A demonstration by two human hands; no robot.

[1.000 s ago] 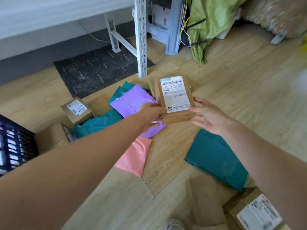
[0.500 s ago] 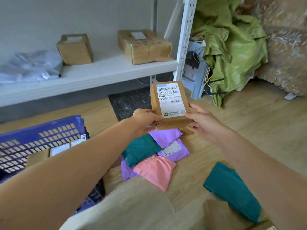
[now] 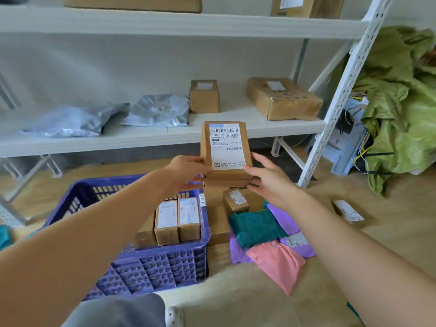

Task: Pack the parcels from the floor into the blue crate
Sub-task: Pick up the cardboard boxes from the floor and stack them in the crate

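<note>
Blue crate holds labelled boxes standing upright; above its far corner your left hand and right hand grip a cardboard parcel.

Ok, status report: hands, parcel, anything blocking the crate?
Left hand and right hand both grip brown cardboard parcel with white label, upright, beside blue plastic crate. Brown boxes already inside crate. Nothing seen blocking.

Bright, even daylight, soft shadows, wide-angle bending and blur at edges.
</note>
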